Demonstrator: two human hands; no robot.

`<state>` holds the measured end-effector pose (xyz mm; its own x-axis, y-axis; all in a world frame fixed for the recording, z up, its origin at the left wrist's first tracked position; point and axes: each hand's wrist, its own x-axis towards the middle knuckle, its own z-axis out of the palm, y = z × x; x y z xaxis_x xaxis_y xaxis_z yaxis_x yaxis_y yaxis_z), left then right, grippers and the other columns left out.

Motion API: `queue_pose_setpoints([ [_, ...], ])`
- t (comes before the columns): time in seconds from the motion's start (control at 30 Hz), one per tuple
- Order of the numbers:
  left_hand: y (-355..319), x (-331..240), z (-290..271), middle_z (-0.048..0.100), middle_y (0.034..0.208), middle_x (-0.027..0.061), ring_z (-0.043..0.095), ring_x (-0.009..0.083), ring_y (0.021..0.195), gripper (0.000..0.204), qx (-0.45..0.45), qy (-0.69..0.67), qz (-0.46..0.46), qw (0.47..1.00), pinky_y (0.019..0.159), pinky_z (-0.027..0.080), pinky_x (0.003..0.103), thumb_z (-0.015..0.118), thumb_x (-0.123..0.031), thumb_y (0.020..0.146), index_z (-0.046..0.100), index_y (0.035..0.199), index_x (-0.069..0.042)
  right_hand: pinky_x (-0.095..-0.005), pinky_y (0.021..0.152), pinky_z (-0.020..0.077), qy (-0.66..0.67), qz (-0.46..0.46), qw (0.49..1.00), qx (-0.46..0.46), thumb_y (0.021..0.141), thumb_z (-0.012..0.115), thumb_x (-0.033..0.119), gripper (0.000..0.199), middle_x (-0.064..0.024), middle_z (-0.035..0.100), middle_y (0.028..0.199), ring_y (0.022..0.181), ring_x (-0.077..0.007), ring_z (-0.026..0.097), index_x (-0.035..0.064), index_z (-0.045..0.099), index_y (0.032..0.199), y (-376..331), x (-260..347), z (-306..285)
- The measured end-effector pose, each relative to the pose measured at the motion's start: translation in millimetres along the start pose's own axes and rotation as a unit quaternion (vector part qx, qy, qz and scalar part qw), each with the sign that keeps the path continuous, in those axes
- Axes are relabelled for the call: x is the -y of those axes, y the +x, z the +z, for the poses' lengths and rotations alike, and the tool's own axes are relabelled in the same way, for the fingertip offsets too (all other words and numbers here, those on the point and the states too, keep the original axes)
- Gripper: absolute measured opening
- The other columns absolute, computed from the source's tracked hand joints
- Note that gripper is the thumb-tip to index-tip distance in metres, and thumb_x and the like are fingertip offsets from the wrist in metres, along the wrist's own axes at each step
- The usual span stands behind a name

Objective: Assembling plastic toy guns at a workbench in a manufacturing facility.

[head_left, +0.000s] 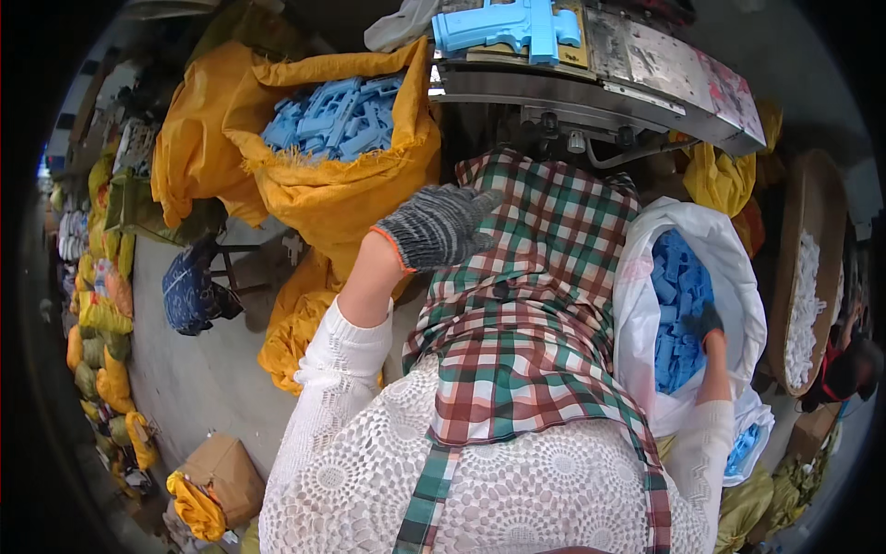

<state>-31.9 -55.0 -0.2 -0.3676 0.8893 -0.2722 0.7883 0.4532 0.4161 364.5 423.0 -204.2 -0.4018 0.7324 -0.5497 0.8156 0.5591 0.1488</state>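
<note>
A grey striped knit glove with an orange cuff covers my left hand (437, 227). It hovers over the lap of my checked apron (526, 342), fingers loosely stretched and nothing in them. On the right, my right hand (709, 320), in a dark glove, reaches inside a white woven sack (738, 249). It touches the blue plastic pieces (676, 277) heaped there; its fingertips are partly hidden among them. A light-blue toy pistol part (503, 28) lies on the yellowish plate of a metal machine table ahead of me.
An orange sack (341, 198) full of light-blue toy gun parts stands ahead left. The metal machine (664, 74) overhangs my knees. A long tray (812, 185) with white pieces is far right. A cardboard box (221, 480) and a small stool (198, 286) are on the left floor.
</note>
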Motion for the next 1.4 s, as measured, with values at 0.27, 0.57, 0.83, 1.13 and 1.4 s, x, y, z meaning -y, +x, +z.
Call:
queue_pose_setpoints([
  [0.27,8.5,-25.5,2.6,0.06,0.112,0.019,0.057,0.0341,0.101,0.052,0.073,0.008,0.025,0.997,0.087,0.046,0.04,0.059,-0.028,0.085,0.046,0.13,-0.005,-0.0392,0.094,0.0432,0.069,-0.137,0.974,-0.167,0.065,0.064,0.018,0.054,-0.0179,0.059,0.116,0.108,-0.0329,0.056,0.0078,0.057,0.117,-35.4,38.4,46.9],
  [0.57,25.4,-30.0,12.2,0.054,0.122,0.0191,0.051,0.0353,0.111,0.059,0.069,-0.005,0.048,0.996,0.093,0.042,0.04,0.065,-0.03,0.081,0.044,0.132,-0.009,-0.0439,0.08,0.048,-0.072,-0.238,0.955,-0.162,0.068,0.062,0.021,0.036,-0.0159,0.063,0.097,0.097,-0.0346,0.058,0.0154,0.059,0.104,-48.4,120.4,9.5],
  [0.83,29.2,-22.5,22.3,0.054,0.122,0.0201,0.051,0.037,0.113,0.056,0.09,-0.025,0.053,0.994,0.095,0.042,0.042,0.063,-0.031,0.084,0.045,0.13,-0.005,-0.0332,0.09,0.0456,0.144,-0.256,0.943,-0.156,0.07,0.073,0.024,0.061,-0.0157,0.061,0.11,0.098,-0.0255,0.061,0.0061,0.051,0.124,-102.0,107.6,-98.9],
  [1.13,84.0,-119.9,56.4,0.044,0.133,0.0215,0.043,0.0333,0.123,0.077,-0.095,-0.052,0.318,0.942,0.103,0.033,0.041,0.074,-0.023,0.076,0.033,0.138,-0.001,-0.0308,0.082,0.0473,0.502,-0.532,0.681,0.036,0.082,0.064,0.011,0.023,-0.0098,0.065,0.097,0.089,-0.0175,0.06,0.0028,0.063,0.103,-189.0,195.0,-156.8],
  [1.4,89.0,-73.6,108.8,0.042,0.136,0.0211,0.045,0.0294,0.123,0.073,0.091,-0.318,0.099,0.938,0.097,0.041,0.036,0.068,-0.027,0.08,0.031,0.139,-0.003,-0.0362,0.095,0.0415,0.437,-0.418,0.79,-0.105,0.078,0.071,0.018,0.042,-0.0138,0.06,0.114,0.11,-0.0278,0.055,0.0066,0.058,0.117,-210.0,203.4,-118.2],
])
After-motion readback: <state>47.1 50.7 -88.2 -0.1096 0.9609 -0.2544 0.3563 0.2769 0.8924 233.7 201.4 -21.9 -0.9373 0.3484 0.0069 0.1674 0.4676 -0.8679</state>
